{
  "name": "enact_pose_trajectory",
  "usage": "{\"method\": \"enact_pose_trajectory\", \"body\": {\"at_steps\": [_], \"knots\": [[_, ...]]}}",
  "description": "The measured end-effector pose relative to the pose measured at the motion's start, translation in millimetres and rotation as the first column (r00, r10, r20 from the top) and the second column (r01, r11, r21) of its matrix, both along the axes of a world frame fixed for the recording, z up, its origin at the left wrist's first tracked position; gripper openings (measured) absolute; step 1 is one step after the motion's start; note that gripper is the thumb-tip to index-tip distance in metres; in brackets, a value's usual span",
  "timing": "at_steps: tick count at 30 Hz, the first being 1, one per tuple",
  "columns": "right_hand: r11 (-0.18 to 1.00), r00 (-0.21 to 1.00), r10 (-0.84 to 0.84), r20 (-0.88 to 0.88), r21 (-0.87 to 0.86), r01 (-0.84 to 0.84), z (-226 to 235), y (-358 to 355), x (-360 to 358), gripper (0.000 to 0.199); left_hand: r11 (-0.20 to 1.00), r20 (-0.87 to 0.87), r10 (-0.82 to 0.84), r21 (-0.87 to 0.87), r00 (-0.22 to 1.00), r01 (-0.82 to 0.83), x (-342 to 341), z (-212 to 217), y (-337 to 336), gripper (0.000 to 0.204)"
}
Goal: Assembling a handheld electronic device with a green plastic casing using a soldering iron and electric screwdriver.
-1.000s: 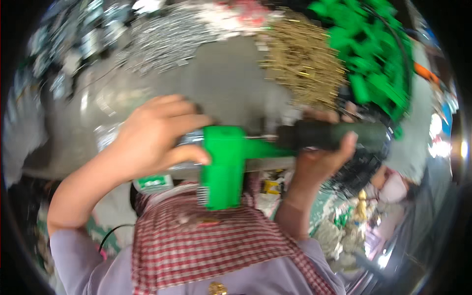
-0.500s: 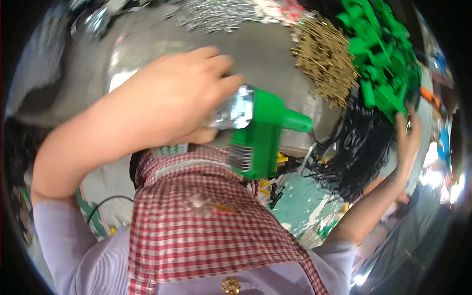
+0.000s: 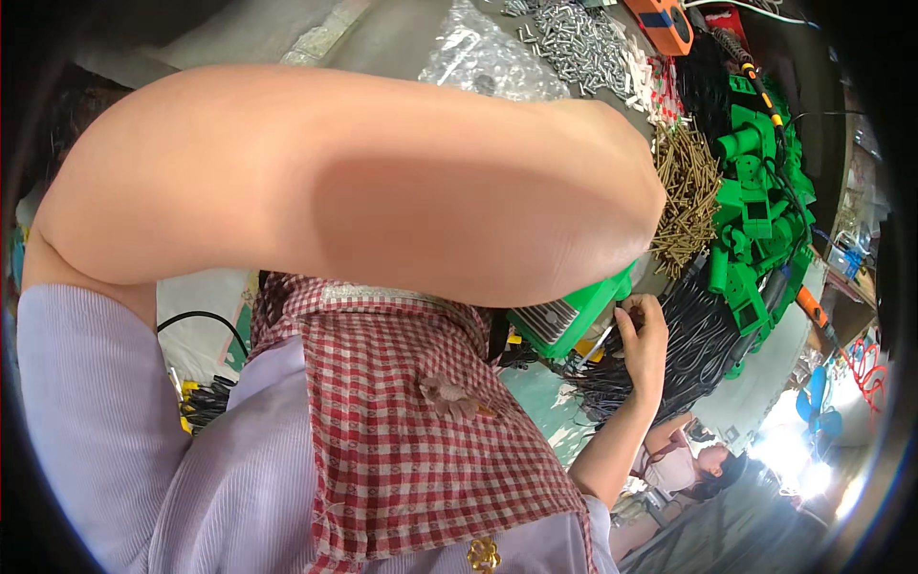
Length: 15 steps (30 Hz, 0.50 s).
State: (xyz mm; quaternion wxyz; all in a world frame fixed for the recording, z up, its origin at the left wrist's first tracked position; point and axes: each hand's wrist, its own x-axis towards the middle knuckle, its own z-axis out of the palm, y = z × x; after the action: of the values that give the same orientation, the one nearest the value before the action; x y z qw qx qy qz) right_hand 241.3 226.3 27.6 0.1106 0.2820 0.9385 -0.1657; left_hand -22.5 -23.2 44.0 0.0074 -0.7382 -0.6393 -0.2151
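Observation:
My left forearm crosses the view and covers much of the worktop. Its hand [image 3: 607, 167] is bent over a green plastic housing [image 3: 585, 320] with a slotted grey grille, seen only along its lower side. The left fingers are hidden behind the wrist and back of the hand. Close to the housing's right end, my right hand [image 3: 647, 346] has its thumb and forefinger drawn together. What they hold, if anything, is too small to make out. A bundle of black cables [image 3: 703, 330] lies just beside the right hand.
Beyond my hands lie brass-coloured screws [image 3: 687, 201], green plastic parts [image 3: 755, 215], small silver metal pieces [image 3: 579, 43] and a clear plastic bag [image 3: 488, 62]. An orange-and-blue device [image 3: 663, 27] stands at the back. Another person [image 3: 684, 469] is at lower right, near a blue fan [image 3: 818, 402].
My left hand has moved right over the green housing, hiding its upper part. My right hand has come back from the green parts at the right to the housing's end. The view has shifted.

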Motion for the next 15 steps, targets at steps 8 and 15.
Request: {"method": "enact_pose_trajectory", "body": {"at_steps": [8,15], "knots": [[0.994,0.919,0.071,-0.387,0.106,-0.032,-1,-18,-44,0.012,0.980,0.208,0.095,-0.191,0.973,-0.055,-7,-61,10,0.069],[0.978,0.890,-0.034,-0.455,0.167,0.122,8,23,-73,0.014,0.972,0.236,0.088,-0.235,0.968,-0.031,-5,-54,5,0.075]]}}
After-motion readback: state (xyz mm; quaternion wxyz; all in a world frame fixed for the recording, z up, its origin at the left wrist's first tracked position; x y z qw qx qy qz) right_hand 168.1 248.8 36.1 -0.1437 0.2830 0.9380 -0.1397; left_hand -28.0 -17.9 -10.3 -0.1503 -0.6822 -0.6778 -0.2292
